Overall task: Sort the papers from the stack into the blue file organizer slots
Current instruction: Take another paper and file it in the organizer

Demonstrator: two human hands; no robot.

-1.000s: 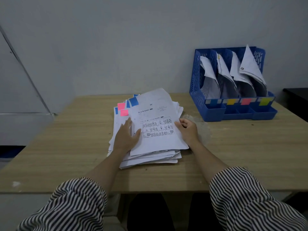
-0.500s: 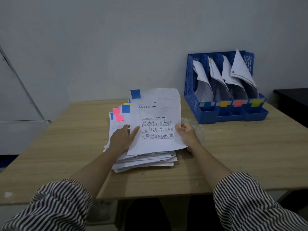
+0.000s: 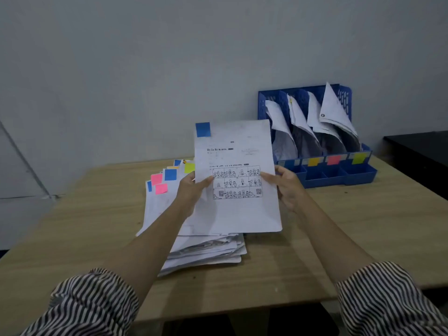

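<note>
A printed sheet [image 3: 236,212] with a comic grid and a blue sticky tab at its top left corner is lifted above the paper stack [image 3: 201,248]. My left hand [image 3: 191,190] pinches its left edge and my right hand [image 3: 287,187] pinches its right edge. The stack lies on the wooden table [image 3: 339,238], with pink, blue and yellow tabs showing at its far end. The blue file organizer [image 3: 344,175] stands at the back right; its slots hold curled papers and carry blue, yellow, pink and green labels in front.
A grey wall runs behind the table. A dark surface [image 3: 421,154] sits at the right, beyond the table edge. My striped sleeves fill the bottom corners.
Both hands lifted the top sheet off the stack and raised it upright toward the camera. The view tilted, so the organizer appears lower and closer.
</note>
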